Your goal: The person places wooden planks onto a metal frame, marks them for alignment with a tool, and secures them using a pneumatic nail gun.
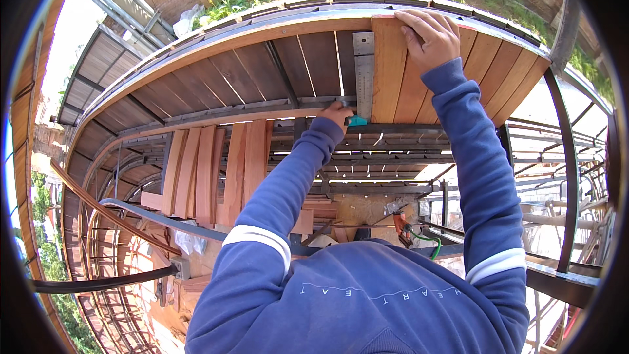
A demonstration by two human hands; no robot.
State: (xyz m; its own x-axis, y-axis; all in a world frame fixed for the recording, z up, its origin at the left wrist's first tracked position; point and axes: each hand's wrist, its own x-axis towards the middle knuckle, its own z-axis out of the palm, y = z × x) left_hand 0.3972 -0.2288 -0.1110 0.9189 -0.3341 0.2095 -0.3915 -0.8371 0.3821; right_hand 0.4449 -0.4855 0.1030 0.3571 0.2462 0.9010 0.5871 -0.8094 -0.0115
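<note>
My left hand (336,115) is closed at the near edge of the curved deck frame, on the teal handle (357,120) of what looks like a try square. Its steel ruled blade (364,69) runs away from me, flat along the left edge of the reddish-brown wooden planks (390,72). My right hand (431,38) lies on the far end of these planks, thumb apart and fingers stretched over the far edge. A thin red strip (466,27) shows just right of its fingers; what it is I cannot tell.
Dark slats (229,75) with gaps show left of the planks, between curved metal rails. Loose boards (216,170) lean nearer, at left. Lower down sits an orange-red power tool (401,226) with a green cord. A dark post (565,170) rises at right.
</note>
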